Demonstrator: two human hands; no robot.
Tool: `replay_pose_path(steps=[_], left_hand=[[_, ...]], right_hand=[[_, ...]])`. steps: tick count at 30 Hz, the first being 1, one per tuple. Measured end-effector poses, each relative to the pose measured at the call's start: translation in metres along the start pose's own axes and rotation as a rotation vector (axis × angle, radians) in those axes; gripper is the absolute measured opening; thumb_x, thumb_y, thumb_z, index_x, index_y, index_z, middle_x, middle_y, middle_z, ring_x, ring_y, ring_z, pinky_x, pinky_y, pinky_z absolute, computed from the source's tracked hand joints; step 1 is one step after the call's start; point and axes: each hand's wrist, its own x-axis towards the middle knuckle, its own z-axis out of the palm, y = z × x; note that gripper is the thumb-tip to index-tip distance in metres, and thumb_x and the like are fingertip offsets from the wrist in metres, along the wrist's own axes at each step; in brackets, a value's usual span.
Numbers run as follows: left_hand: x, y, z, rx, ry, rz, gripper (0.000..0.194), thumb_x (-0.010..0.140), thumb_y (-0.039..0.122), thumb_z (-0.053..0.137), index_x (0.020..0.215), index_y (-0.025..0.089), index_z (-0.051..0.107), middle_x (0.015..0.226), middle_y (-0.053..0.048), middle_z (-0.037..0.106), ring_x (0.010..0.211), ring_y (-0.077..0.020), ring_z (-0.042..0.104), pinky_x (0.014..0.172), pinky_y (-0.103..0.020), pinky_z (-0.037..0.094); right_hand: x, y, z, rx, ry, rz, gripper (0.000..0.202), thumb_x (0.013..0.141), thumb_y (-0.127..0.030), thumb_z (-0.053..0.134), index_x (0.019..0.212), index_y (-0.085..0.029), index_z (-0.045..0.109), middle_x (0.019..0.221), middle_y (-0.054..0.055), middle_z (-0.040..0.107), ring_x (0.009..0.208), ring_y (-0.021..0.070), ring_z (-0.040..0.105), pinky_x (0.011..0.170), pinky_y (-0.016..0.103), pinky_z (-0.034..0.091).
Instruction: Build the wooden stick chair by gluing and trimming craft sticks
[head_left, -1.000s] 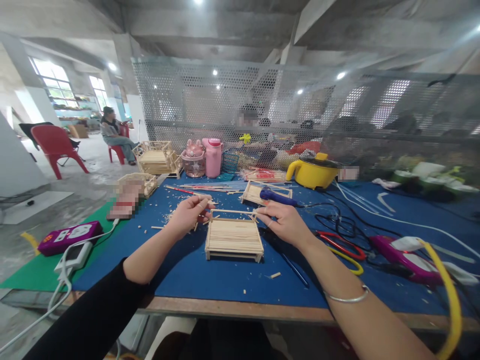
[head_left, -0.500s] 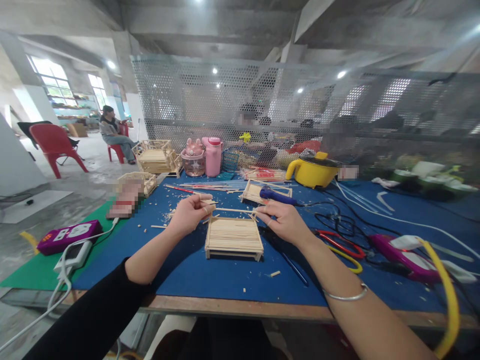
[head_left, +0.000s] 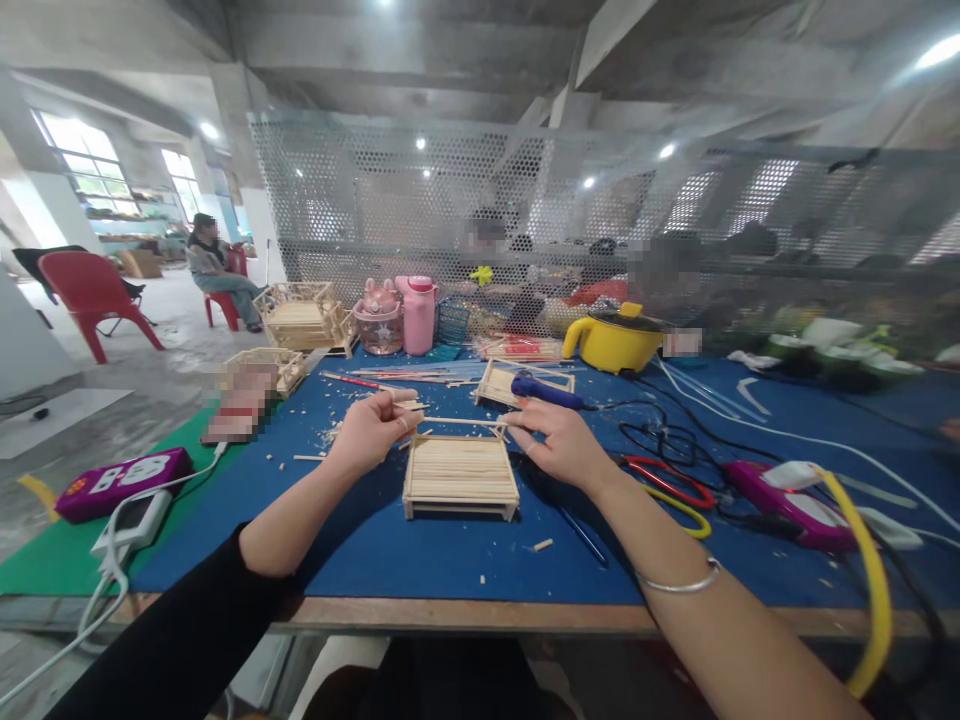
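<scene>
Left hand [head_left: 369, 434], right hand [head_left: 556, 438] pinch one stick [head_left: 461, 421], ends unclear. Slatted frame [head_left: 460, 475] at six o'clock; second frame [head_left: 495, 386], two o'clock, part-hidden.

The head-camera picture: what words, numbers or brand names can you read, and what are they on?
None can be read for sure.
Red-labelled packet of sticks: pale marks, too small and blurred to read.
Phone: pixelated, nothing readable.
Purple power strip on the left: no readable letters or numbers.
Stick-built stand: no writing visible.
</scene>
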Motion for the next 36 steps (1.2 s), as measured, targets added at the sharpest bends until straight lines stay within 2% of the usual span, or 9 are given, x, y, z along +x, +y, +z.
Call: replay_pose_path(steps=[6, 10, 25, 28, 32, 34, 36], left_hand=[[0.003, -0.008, -0.002, 0.014, -0.024, 0.035, 0.059, 0.052, 0.047, 0.08, 0.097, 0.012, 0.063, 0.06, 0.003, 0.062, 0.054, -0.0089, 0.055, 0.058, -0.025, 0.046], [0.004, -0.012, -0.003, 0.014, -0.023, 0.033, 0.057, 0.055, 0.046, 0.079, 0.099, 0.013, 0.064, 0.063, 0.002, 0.064, 0.056, -0.0099, 0.057, 0.059, -0.026, 0.047], [0.004, -0.013, -0.003, 0.007, -0.024, 0.029, 0.054, 0.056, 0.044, 0.079, 0.098, 0.013, 0.066, 0.062, 0.002, 0.063, 0.055, -0.0089, 0.055, 0.06, -0.024, 0.046], [0.003, -0.01, -0.003, 0.026, -0.015, 0.021, 0.054, 0.061, 0.05, 0.074, 0.101, 0.014, 0.065, 0.073, -0.002, 0.067, 0.058, -0.0107, 0.058, 0.056, -0.024, 0.046], [0.005, -0.008, -0.005, 0.118, 0.067, 0.045, 0.051, 0.072, 0.058, 0.06, 0.102, 0.018, 0.063, 0.095, -0.005, 0.068, 0.054, -0.0101, 0.056, 0.042, -0.021, 0.036], [0.007, -0.009, -0.007, 0.185, 0.144, 0.09, 0.048, 0.076, 0.058, 0.056, 0.101, 0.018, 0.064, 0.089, -0.004, 0.068, 0.052, -0.0099, 0.052, 0.042, -0.021, 0.034], [0.007, -0.01, -0.011, 0.276, 0.227, 0.175, 0.045, 0.08, 0.054, 0.053, 0.102, 0.017, 0.064, 0.083, -0.003, 0.067, 0.056, -0.0116, 0.052, 0.05, -0.023, 0.038]], right_hand=[[0.0, 0.001, 0.0, -0.008, -0.01, -0.005, 0.024, 0.088, -0.025, 0.05, 0.095, -0.018, 0.072, 0.09, 0.008, 0.072, 0.086, 0.0208, 0.065, 0.081, 0.035, 0.051], [0.0, 0.001, 0.0, -0.025, -0.008, -0.018, 0.024, 0.089, -0.027, 0.05, 0.095, -0.019, 0.072, 0.089, 0.008, 0.072, 0.084, 0.0205, 0.065, 0.077, 0.034, 0.051], [0.0, 0.001, 0.0, -0.035, -0.009, -0.013, 0.024, 0.09, -0.029, 0.05, 0.093, -0.02, 0.072, 0.087, 0.007, 0.072, 0.081, 0.0193, 0.066, 0.074, 0.032, 0.051], [0.002, 0.001, -0.001, -0.034, -0.002, -0.024, 0.024, 0.09, -0.029, 0.05, 0.092, -0.021, 0.072, 0.087, 0.007, 0.072, 0.081, 0.0192, 0.066, 0.073, 0.032, 0.051], [0.002, 0.0, -0.001, -0.037, -0.007, -0.035, 0.024, 0.09, -0.029, 0.049, 0.093, -0.022, 0.072, 0.088, 0.007, 0.072, 0.081, 0.0198, 0.066, 0.073, 0.032, 0.051], [0.002, 0.0, -0.001, -0.043, -0.014, -0.036, 0.024, 0.09, -0.028, 0.049, 0.092, -0.021, 0.072, 0.088, 0.007, 0.072, 0.082, 0.02, 0.066, 0.073, 0.032, 0.051], [0.002, 0.001, -0.001, -0.049, -0.017, -0.036, 0.025, 0.09, -0.028, 0.048, 0.091, -0.02, 0.072, 0.087, 0.007, 0.072, 0.081, 0.0201, 0.065, 0.073, 0.032, 0.051]])
